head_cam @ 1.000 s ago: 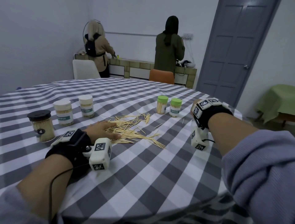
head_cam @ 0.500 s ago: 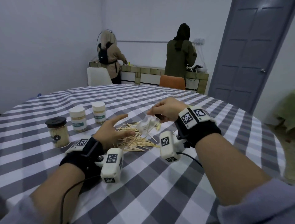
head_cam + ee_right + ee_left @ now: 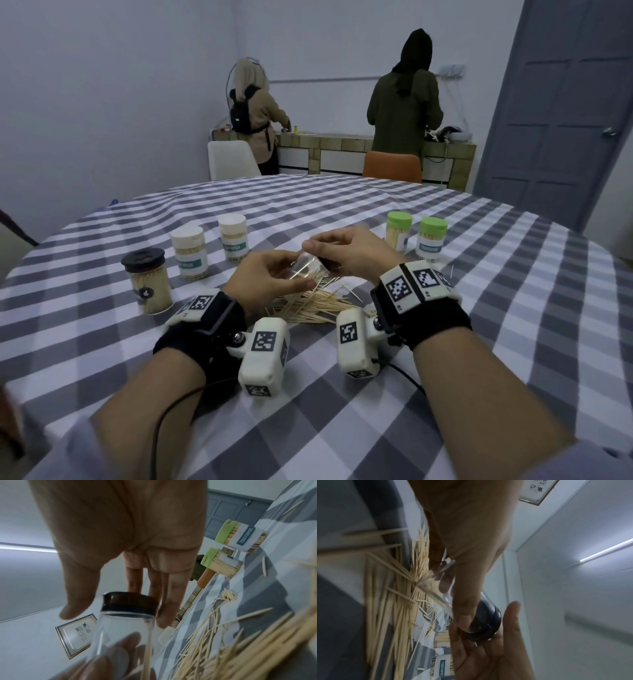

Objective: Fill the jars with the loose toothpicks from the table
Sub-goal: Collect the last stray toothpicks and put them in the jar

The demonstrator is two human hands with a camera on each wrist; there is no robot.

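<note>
Both hands hold a clear jar (image 3: 305, 269) with a black lid, tilted on its side just above the pile of loose toothpicks (image 3: 308, 306) on the checked tablecloth. My left hand (image 3: 291, 275) grips the clear body (image 3: 436, 577) between thumb and fingers. My right hand (image 3: 334, 251) holds the black lid (image 3: 130, 601) between thumb and fingers; the lid (image 3: 486, 623) sits on the jar. A single toothpick shows inside the jar (image 3: 120, 631); otherwise it looks empty.
A full black-lidded jar (image 3: 147, 281) and two white-lidded jars (image 3: 190, 251) (image 3: 233, 240) stand to the left, and two green-lidded jars (image 3: 398, 231) (image 3: 431, 238) stand to the right. Stray toothpicks (image 3: 452, 272) lie near them. Two people stand at the far counter behind two chairs.
My right hand came in from the right with the clear jar and brought it over the pile. My left hand lifted off the toothpicks and took hold of the jar's body.
</note>
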